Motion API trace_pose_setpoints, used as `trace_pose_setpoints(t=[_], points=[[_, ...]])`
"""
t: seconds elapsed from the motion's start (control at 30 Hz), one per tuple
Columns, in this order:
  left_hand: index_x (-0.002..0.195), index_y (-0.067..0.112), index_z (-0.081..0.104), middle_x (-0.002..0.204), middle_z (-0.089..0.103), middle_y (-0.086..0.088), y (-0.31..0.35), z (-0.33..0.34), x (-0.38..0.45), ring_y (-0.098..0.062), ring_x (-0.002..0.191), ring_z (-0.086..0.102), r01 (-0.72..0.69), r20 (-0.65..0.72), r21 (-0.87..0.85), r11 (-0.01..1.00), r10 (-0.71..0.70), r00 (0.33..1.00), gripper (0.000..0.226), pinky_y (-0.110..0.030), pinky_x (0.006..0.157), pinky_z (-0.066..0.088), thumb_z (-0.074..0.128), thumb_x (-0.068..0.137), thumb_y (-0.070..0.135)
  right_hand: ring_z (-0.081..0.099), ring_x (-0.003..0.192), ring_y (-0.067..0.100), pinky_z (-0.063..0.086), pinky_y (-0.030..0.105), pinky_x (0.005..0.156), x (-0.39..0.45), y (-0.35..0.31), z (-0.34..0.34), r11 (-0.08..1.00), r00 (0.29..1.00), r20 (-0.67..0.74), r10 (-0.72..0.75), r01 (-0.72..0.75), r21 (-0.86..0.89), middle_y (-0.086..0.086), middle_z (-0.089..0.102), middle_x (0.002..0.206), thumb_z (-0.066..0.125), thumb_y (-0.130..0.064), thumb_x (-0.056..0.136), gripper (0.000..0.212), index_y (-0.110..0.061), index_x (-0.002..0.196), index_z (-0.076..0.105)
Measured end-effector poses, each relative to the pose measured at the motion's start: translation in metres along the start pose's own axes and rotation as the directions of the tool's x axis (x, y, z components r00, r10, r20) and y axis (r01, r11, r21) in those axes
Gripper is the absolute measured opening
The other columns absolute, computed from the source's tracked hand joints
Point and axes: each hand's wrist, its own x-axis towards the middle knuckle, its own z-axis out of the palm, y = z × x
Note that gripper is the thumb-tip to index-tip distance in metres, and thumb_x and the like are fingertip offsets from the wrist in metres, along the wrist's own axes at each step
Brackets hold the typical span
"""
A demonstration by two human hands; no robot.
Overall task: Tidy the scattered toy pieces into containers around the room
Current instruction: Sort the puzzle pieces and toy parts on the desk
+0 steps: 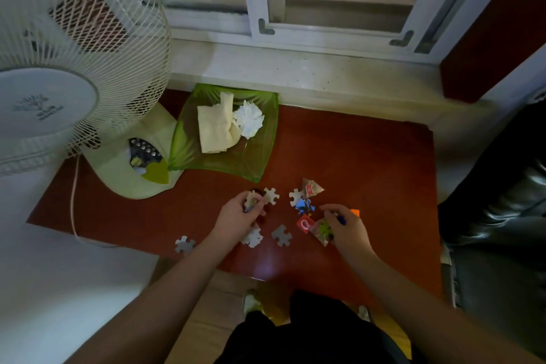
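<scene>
Several jigsaw pieces lie on a red-brown table (369, 174): a white one (271, 195) by my left fingertips, a grey one (281, 235) in the middle, another grey one (184, 244) at the left front, a blue one (304, 206). My left hand (239, 217) grips a small stack of pieces (250, 201). My right hand (344, 226) holds several colourful pieces, a green one (324, 228) showing between its fingers. A red piece (304, 223) lies just left of it.
A green glass dish (257, 162) with folded cloth and crumpled tissue stands at the back of the table. A white fan (74, 83) fills the left side, its base on the table. A small pyramid sachet (311, 186) lies behind the pieces. A dark leather seat (502, 216) is at right.
</scene>
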Motion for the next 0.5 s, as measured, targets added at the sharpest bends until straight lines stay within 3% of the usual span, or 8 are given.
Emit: trace_pose_setpoints(t=[0.07,0.17,0.23,0.3,0.4,0.5], points=[[0.103,0.008,0.062,0.086,0.07,-0.01,0.004,0.007,-0.002,-0.013,0.05,0.053,0.173,0.055,-0.282,0.944,-0.165,0.985,0.014,-0.025,0.048,0.042,0.059,0.095,0.02,0.062,0.07,0.039,0.047,0.038,0.059,0.003,-0.004,0.001,0.993,0.999,0.03,0.019,-0.023,0.117,0.006,0.074,0.085,0.053,-0.029,0.098,0.016,-0.036,0.095,0.068],[0.107,0.003,0.057,0.089,0.065,-0.014,0.01,0.012,0.0,-0.017,0.057,0.053,0.375,0.193,-0.584,0.72,-0.325,0.926,0.021,-0.023,0.045,0.04,0.054,0.098,0.022,0.067,0.083,0.036,0.054,0.047,0.077,0.006,-0.012,0.005,0.948,0.99,0.088,0.107,-0.128,0.292,0.01,0.072,0.092,0.056,-0.024,0.097,0.015,-0.026,0.093,0.071],[0.102,0.003,0.058,0.09,0.064,-0.017,0.015,0.011,0.0,-0.02,0.065,0.057,0.457,0.291,-0.719,0.524,-0.371,0.882,0.02,-0.022,0.047,0.045,0.05,0.099,0.022,0.063,0.075,0.028,0.053,0.041,0.067,0.006,-0.016,0.007,0.895,0.978,0.134,0.161,-0.202,0.398,0.013,0.069,0.092,0.056,-0.019,0.097,0.014,-0.015,0.099,0.069],[0.099,0.003,0.061,0.093,0.063,-0.019,0.014,0.009,0.001,-0.023,0.073,0.06,0.474,0.321,-0.767,0.431,-0.382,0.867,0.02,-0.024,0.055,0.051,0.047,0.099,0.017,0.059,0.07,0.023,0.048,0.033,0.06,0.007,-0.018,0.009,0.865,0.969,0.155,0.191,-0.241,0.44,0.014,0.068,0.09,0.056,-0.017,0.097,0.016,-0.01,0.105,0.067],[0.107,0.003,0.058,0.095,0.062,-0.019,0.008,0.011,0.005,-0.027,0.08,0.063,0.416,0.245,-0.755,0.507,-0.371,0.896,0.018,-0.03,0.062,0.058,0.044,0.1,0.012,0.056,0.066,0.019,0.046,0.031,0.06,0.008,-0.02,0.011,0.856,0.966,0.164,0.202,-0.256,0.449,0.009,0.067,0.083,0.056,-0.015,0.096,0.013,-0.009,0.102,0.067],[0.122,0.008,0.052,0.106,0.067,-0.012,0.0,0.016,0.012,-0.025,0.091,0.066,0.317,0.138,-0.617,0.72,-0.297,0.945,0.023,-0.031,0.073,0.054,0.045,0.101,0.017,0.055,0.071,0.022,0.046,0.032,0.061,0.01,-0.023,0.013,0.861,0.965,0.174,0.196,-0.254,0.442,0.011,0.066,0.091,0.056,-0.011,0.096,0.014,-0.008,0.106,0.065]])
